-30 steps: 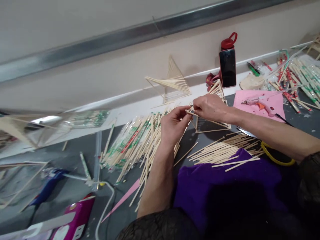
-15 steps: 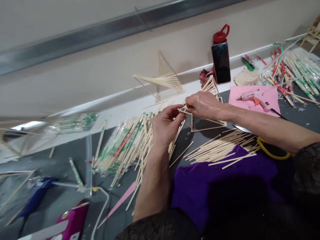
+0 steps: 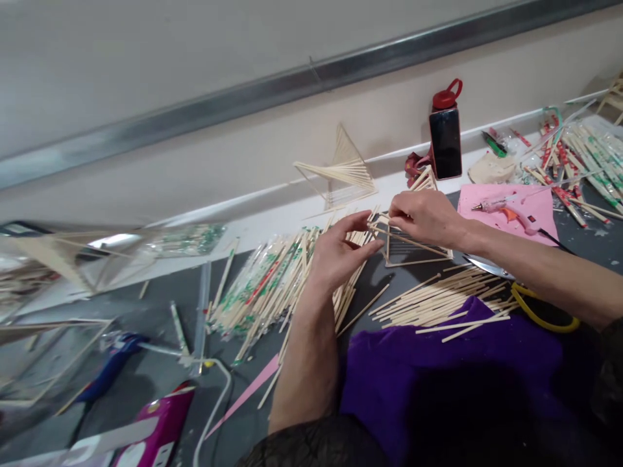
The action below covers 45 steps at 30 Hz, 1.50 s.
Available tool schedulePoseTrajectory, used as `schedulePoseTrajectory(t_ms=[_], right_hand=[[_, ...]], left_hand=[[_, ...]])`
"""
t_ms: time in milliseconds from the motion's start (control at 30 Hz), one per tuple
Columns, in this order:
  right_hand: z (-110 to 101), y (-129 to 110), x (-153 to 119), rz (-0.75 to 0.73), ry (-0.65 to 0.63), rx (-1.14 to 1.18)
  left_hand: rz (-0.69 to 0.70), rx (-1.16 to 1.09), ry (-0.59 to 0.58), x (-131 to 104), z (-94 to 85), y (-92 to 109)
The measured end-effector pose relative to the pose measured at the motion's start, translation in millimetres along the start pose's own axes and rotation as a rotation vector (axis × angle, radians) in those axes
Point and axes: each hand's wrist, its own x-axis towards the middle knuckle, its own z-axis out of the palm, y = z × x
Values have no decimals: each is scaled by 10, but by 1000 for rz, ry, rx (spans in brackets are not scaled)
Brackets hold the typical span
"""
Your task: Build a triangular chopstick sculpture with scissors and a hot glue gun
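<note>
A small model frame of thin wooden chopsticks (image 3: 419,264) stands on the grey table in front of me. My right hand (image 3: 428,214) is closed on its upper left part, with the fingertips bent down and partly hidden. Beside that same corner is my left hand (image 3: 341,250), its thumb and fingers spread apart around the stick ends. Whether a fingertip of it still touches the wood I cannot tell. Close below the frame lies a pile of loose chopsticks (image 3: 433,295), some of them on a purple cloth (image 3: 389,350).
A pink glue gun (image 3: 511,209) rests on pink paper (image 3: 472,194) at right. Yellow-handled scissors (image 3: 540,318) lie near my right forearm. Wrapped chopsticks (image 3: 263,279), a blue glue gun (image 3: 114,363) and a cable are on the left. A phone (image 3: 446,143) leans against a red-capped bottle (image 3: 445,97).
My left thumb and fingers have parted from a pinch at the frame's corner. My right hand keeps its grip there. The whole view has shifted, so things appear lower and farther right.
</note>
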Motion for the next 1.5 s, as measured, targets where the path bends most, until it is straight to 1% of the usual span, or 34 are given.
schedulePoseTrajectory(t_ms=[33, 67, 133, 167, 200, 233, 300, 367, 467, 600, 667, 733, 767, 833, 900, 967, 1000, 1033, 1100, 1200, 1300, 1367, 1433, 1467, 1500], right_hand=[[-31, -10, -41, -16, 38, 50], [-62, -28, -86, -27, 71, 115], [-113, -78, -186, -31, 113, 288], [-129, -104, -238, -25, 123, 389], [-138, -125, -288, -14, 124, 491], [-139, -139, -336, -1, 119, 586], [-127, -140, -420, 24, 111, 728], [-110, -112, -489, 37, 122, 768], [-107, -68, -567, 1, 159, 677], [-187, -57, -642, -47, 158, 553], [-281, -42, -712, -35, 135, 517], [-405, 20, -852, 21, 111, 466], [-467, 75, -955, 72, 102, 423], [-563, 225, -1228, 179, 36, 292], [-593, 390, -1559, 260, -112, 71], [-553, 514, -1895, 314, -221, -193], [-515, 550, -2044, 322, -283, -283], [-470, 570, -2171, 325, -324, -338], [-380, 574, -2339, 364, -359, -412], [-301, 563, -2388, 401, -367, -446], [-324, 589, -2331, 462, -363, -387], [-382, 616, -2328, 541, -387, -248], [-441, 642, -2386, 604, -404, -55], [-462, 654, -2433, 619, -386, 37], [-474, 666, -2487, 611, -339, 110]], left_hand=[[4, 6, 30, -21, -48, 69], [10, -1, 85, -52, -82, 149], [2, -51, 263, -141, -88, 321], [-10, -88, 316, -192, -58, 400], [-22, -141, 316, -240, -9, 468], [-23, -209, 268, -281, 53, 522], [-45, -343, 135, -337, 190, 581], [-107, -481, 20, -361, 302, 594], [-210, -638, -93, -371, 385, 600], [-253, -687, -176, -387, 416, 662], [-259, -703, -173, -410, 433, 700], [-261, -710, -138, -442, 457, 726], [-265, -707, -129, -458, 470, 732], [-294, -699, -152, -485, 498, 739], [-341, -716, -206, -501, 527, 750], [-384, -748, -249, -509, 560, 772], [-403, -761, -265, -513, 578, 785], [-418, -770, -279, -517, 597, 798], [-447, -775, -295, -528, 636, 816], [-478, -780, -304, -555, 697, 814], [-493, -791, -314, -581, 744, 792], [-502, -785, -316, -590, 756, 782], [-512, -783, -306, -591, 751, 779], [-516, -788, -301, -588, 744, 779], [-520, -795, -298, -583, 737, 779]])
